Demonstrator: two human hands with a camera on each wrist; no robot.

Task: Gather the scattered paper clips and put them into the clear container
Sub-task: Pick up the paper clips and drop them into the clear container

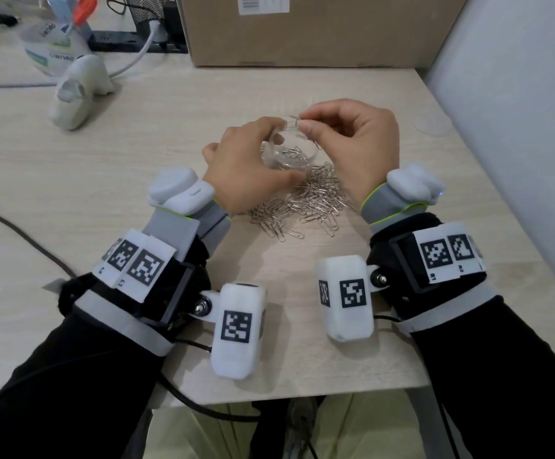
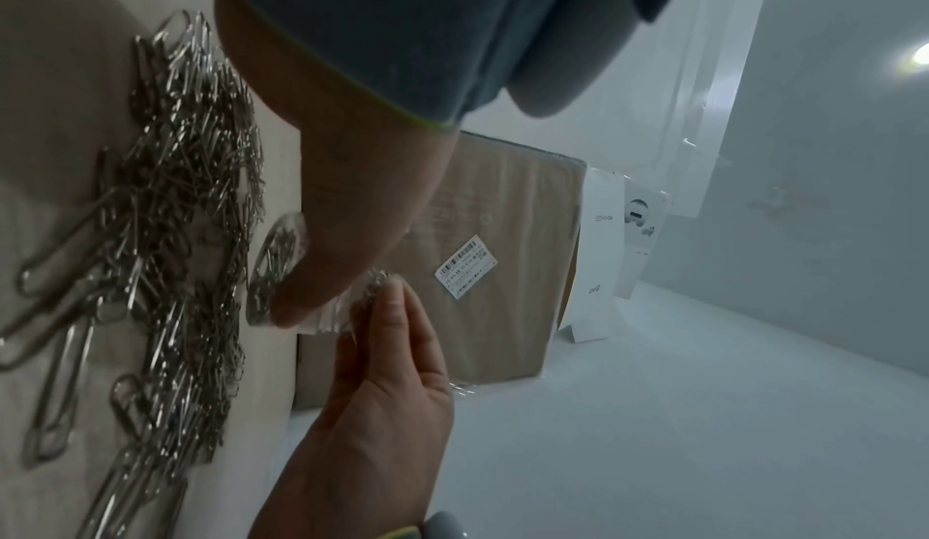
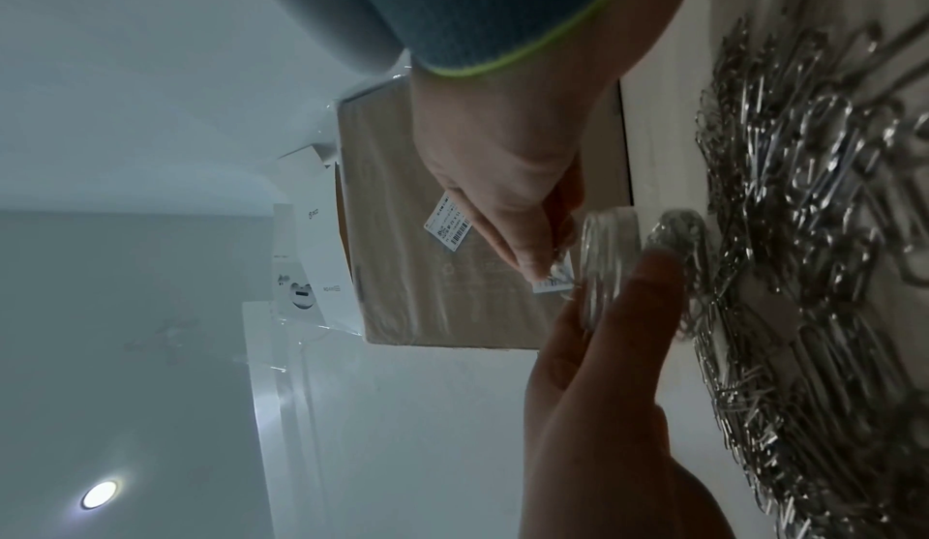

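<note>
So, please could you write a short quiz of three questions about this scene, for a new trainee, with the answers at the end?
1. True or false: the clear container already has some paper clips inside.
2. Which hand grips the container: A) left hand, B) right hand?
3. Fill in: the pile of loose clips lies on the ____, on the person's side of the container.

Key: 1 true. 2 A; the right hand pinches a few clips over the rim. 3 table.
</note>
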